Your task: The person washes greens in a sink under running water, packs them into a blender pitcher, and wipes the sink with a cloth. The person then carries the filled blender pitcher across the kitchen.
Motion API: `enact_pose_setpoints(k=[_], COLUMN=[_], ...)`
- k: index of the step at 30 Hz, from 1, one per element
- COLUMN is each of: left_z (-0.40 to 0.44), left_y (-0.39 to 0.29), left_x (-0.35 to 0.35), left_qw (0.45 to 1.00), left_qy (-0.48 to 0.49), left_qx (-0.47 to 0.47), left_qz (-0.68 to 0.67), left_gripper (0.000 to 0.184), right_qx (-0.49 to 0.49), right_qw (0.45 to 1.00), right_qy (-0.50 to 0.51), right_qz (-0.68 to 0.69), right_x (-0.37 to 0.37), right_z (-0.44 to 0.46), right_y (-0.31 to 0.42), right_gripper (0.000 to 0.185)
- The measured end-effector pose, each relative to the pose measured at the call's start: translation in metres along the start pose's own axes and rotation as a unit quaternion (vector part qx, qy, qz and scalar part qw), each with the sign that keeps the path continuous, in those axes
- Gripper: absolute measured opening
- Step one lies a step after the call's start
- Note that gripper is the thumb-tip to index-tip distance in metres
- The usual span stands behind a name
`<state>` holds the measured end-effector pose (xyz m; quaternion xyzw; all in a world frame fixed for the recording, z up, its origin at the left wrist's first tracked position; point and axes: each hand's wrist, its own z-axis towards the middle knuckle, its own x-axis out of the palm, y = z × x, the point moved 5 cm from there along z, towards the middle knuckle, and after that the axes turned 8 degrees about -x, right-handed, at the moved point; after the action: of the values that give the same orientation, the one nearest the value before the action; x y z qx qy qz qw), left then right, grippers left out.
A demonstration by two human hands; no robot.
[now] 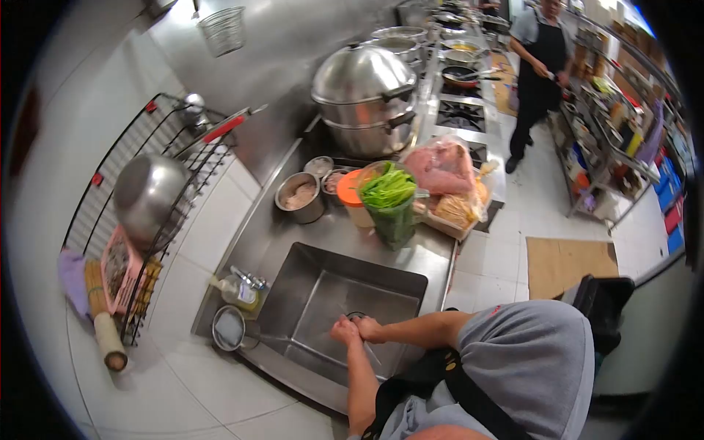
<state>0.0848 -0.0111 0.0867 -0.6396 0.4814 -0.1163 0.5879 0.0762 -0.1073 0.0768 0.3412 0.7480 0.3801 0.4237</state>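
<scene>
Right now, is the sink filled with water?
The sink isn't filled: its metal floor shows around the left hand and right hand. Shallow water, I can't tell.

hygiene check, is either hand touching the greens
No, the left hand and right hand are over the sink, away from the greens.

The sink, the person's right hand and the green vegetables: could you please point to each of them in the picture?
Sink [315,312]: head view, on its bare floor.
Right hand [370,330]: head view, on the middle of the hand.
Green vegetables [386,188]: head view, on the exposed top of the bunch.
</scene>
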Motion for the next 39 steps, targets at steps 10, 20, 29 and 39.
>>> enact_pose_setpoints(k=[10,20,29,39], left_z=[0.022,-0.052,-0.037,-0.081], left_y=[0.087,0.031,-0.011,-0.137], left_x=[0.024,0.009,-0.040,0.062], left_qw=[0.991,0.511,0.664,0.876], left_qy=[0.065,0.386,0.302,0.398], left_qx=[0.083,-0.178,-0.239,-0.042], left_qz=[0.082,-0.747,-0.641,-0.268], left_gripper=[0.024,0.041,0.043,0.040], right_qx=[-0.151,-0.074,-0.115,-0.065], right_qw=[0.941,0.935,0.981,0.919], right_qy=[0.107,0.266,0.070,-0.379], right_qz=[-0.285,0.221,0.143,0.084], right_x=[0.003,0.011,-0.078,-0.274], right_z=[-0.023,0.019,-0.024,-0.110], right_y=[-0.012,0.158,0.005,-0.006], right_gripper=[0.036,0.040,0.049,0.017])
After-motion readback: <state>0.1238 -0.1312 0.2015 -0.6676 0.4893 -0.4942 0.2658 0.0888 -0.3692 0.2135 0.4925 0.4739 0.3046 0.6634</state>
